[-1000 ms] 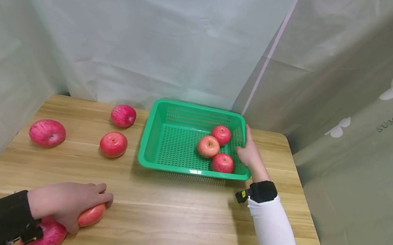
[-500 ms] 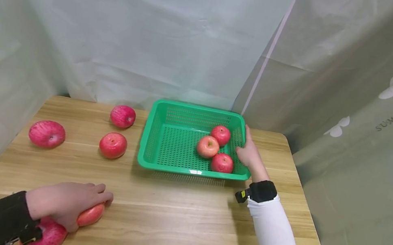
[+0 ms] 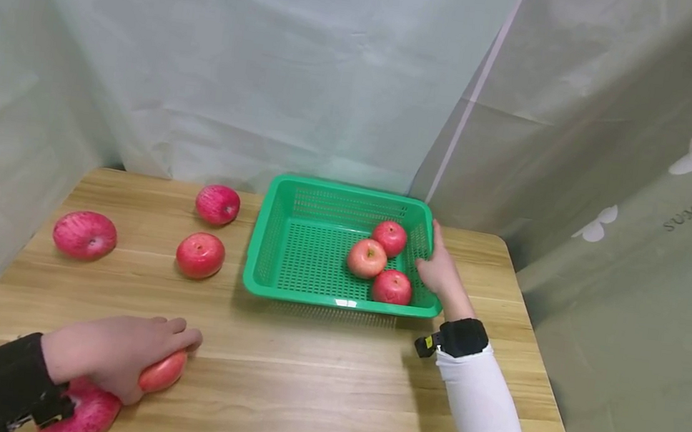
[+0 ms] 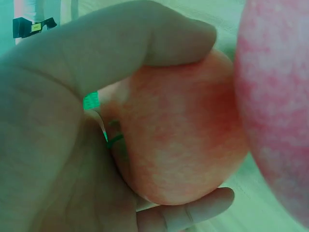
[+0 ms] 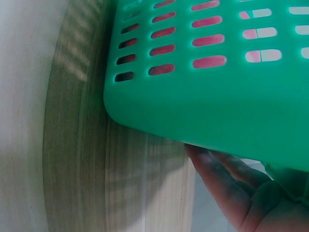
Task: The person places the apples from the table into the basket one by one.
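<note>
1. The apple (image 3: 163,371) is in your left hand's (image 3: 118,354) curled grip at the worktop's (image 3: 298,390) near left; you cannot tell whether it is lifted.
2. Outside remain a pinker apple (image 3: 88,416) just beside and three farther apples (image 3: 200,256).
3. Three inside apples (image 3: 367,259) already lie in the green basket (image 3: 291,296); your right hand (image 3: 441,271) grips its right end.

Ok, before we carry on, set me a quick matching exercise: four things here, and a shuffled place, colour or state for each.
1. left hand
2. right hand
3. basket
4. right sleeve

A. white
B. thumb over the basket's right rim
C. green, containing three apples
D. gripping an apple

Pairs: 1-D, 2-B, 3-C, 4-A
</note>
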The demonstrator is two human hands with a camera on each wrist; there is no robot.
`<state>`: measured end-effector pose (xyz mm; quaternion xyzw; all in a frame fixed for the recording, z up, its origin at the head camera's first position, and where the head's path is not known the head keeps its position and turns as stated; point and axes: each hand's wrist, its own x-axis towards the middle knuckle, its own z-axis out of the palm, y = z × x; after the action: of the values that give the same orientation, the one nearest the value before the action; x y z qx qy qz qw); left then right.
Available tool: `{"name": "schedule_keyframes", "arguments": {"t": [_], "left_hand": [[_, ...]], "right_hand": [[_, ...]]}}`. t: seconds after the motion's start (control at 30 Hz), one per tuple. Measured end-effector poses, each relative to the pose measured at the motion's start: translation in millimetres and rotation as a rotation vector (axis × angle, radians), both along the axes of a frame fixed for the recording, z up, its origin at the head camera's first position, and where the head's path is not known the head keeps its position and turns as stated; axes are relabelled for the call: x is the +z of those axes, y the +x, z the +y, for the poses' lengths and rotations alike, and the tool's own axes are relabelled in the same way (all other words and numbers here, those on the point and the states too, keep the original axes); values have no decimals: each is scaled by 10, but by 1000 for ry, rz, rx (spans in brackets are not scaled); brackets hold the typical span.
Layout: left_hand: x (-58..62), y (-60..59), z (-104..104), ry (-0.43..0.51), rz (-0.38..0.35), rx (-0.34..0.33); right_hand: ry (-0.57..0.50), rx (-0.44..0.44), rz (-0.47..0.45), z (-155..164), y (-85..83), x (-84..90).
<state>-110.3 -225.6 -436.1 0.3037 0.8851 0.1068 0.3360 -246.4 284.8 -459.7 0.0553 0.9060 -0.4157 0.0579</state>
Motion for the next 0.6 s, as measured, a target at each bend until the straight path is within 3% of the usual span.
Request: {"name": "schedule_keyframes", "arguments": {"t": [0.3, 0.6], "left_hand": [[78, -36, 21, 50, 12, -19], [134, -37, 38, 181, 107, -112]], "right_hand": [[-4, -1, 5, 1, 6, 13], [-2, 5, 6, 1, 1, -1]]}}
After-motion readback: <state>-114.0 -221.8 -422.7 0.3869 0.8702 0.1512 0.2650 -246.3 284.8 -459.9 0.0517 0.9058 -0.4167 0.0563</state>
